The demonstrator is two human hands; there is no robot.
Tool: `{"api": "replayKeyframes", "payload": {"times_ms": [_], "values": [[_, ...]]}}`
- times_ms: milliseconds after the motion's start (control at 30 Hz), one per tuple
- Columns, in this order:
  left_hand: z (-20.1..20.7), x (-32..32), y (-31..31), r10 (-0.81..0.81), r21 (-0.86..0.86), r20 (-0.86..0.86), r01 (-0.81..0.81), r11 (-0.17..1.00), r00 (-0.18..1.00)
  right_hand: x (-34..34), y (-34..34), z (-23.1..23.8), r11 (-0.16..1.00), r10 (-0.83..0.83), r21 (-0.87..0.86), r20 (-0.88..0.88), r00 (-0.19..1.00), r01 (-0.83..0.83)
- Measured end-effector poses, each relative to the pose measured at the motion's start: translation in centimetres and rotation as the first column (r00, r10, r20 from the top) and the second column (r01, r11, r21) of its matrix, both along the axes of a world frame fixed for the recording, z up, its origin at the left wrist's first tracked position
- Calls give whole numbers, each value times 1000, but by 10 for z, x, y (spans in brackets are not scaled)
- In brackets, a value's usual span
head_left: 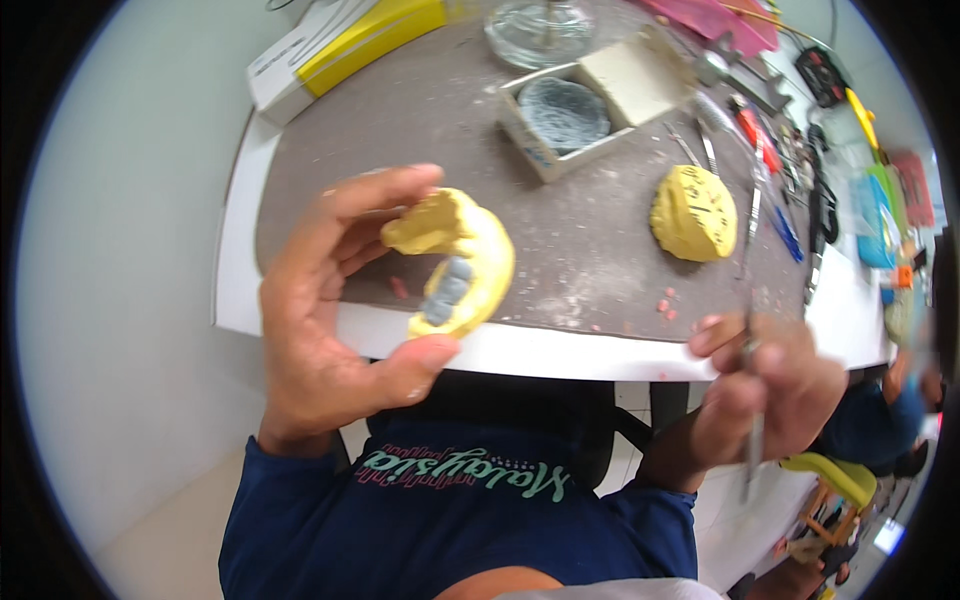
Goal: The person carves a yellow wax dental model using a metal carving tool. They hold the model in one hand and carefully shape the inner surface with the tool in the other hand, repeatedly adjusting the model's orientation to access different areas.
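Note:
A yellow horseshoe-shaped dental cast [492, 270] is pinched at its two ends between the thumb and fingers of my left hand [308, 335], above the table's front edge. Along its near side sits a short row of grey tooth shapes [447, 292]. My right hand [785, 385], somewhat blurred, is closed round a thin metal dental instrument [753, 450], held apart from the cast. On the table beyond that hand rests a second yellow cast [695, 212] with dark handwritten marks on its upper face.
An open cardboard box [545, 165] holds a grey wiry pad [563, 112]. Behind it stands a clear glass vessel [540, 35]; a yellow-and-white carton [350, 45] lies far left. Metal tools, a blue pen [787, 235] and pink crumbs [667, 300] are scattered rightward. Other people appear at the right.

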State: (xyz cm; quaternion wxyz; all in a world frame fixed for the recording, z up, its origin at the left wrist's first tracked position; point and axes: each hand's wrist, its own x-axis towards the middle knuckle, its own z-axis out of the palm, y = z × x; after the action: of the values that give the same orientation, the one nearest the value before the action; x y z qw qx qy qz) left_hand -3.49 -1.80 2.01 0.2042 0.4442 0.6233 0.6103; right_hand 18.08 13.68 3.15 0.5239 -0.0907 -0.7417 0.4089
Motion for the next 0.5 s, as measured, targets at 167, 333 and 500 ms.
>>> {"api": "replayKeyframes", "payload": {"times_ms": [167,333,500], "values": [[4,6,7,35,49,28,-36,998,999,33,67,25,961,-250,188,261,932,205],[9,17,16,-18,33,122,14,999,992,21,108,26,827,-514,439,339,788,350],[10,8,11,-80,26,62,78,997,995,47,129,27,877,-475,324,469,745,355]]}}
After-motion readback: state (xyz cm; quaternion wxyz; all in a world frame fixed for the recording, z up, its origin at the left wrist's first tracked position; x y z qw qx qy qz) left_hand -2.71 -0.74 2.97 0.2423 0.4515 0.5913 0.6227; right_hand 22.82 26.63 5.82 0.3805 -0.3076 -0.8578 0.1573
